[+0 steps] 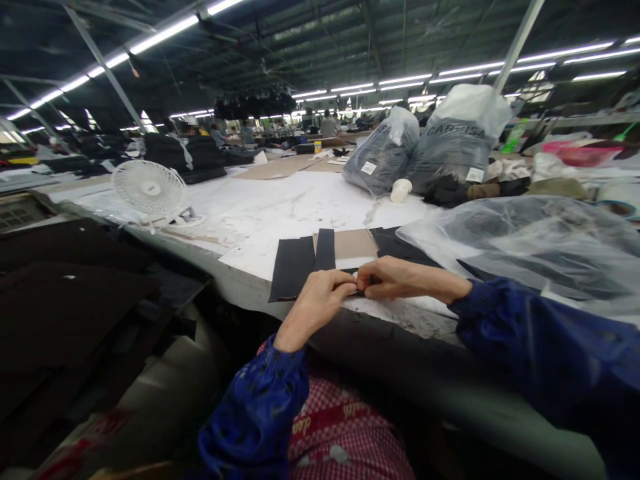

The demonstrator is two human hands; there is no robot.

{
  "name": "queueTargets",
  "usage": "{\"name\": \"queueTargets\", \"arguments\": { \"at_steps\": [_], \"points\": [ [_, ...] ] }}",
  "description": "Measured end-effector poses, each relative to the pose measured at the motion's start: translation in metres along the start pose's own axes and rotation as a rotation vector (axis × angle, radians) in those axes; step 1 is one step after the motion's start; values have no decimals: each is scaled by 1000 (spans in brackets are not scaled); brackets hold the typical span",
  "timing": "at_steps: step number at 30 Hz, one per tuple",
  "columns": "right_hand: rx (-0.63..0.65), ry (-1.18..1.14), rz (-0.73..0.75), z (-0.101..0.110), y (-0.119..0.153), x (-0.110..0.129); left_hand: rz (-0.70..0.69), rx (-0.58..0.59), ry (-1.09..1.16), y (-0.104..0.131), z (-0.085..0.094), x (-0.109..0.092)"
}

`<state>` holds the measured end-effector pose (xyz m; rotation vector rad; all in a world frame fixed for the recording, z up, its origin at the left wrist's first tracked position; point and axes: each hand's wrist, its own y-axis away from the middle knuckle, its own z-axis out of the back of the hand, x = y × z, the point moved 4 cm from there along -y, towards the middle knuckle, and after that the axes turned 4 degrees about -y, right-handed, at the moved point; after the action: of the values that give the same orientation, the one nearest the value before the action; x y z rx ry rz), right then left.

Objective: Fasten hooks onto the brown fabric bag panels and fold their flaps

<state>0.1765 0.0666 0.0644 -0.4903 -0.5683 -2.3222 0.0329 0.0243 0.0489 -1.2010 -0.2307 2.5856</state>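
Dark fabric pieces point(292, 267) lie at the front edge of the white-covered table, with a narrow dark strip point(325, 250) across them and a tan piece point(355, 245) beside it. My left hand point(323, 300) rests at the lower edge of the fabric, thumb and fingers pinched together. Close against it on the right, my right hand point(387, 277) is also closed, its fingertips curled in. A small white bit shows between the fingertips; what exactly each hand pinches is too small to make out.
A white fan point(149, 188) stands at the table's left. Behind the fabric are a paper cup point(401, 191) and stuffed plastic bags point(383, 150). Clear plastic sheeting point(540, 247) covers the right side. Dark cloth stacks point(65, 313) lie at the lower left.
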Motion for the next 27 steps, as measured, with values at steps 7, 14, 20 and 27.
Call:
{"name": "queueTargets", "arguments": {
  "at_steps": [7,14,20,27],
  "points": [
    [14,-185,-5,2,5,-6,-76,-98,-315,18,20,9],
    [-10,-266,23,-3,-1,-15,-43,-140,-414,18,9,11],
    [-50,-265,-17,-6,-5,-19,97,-155,-361,13,7,15],
    [-114,3,-144,-6,-18,-9,122,-118,-360,10,8,15]
  ]
}}
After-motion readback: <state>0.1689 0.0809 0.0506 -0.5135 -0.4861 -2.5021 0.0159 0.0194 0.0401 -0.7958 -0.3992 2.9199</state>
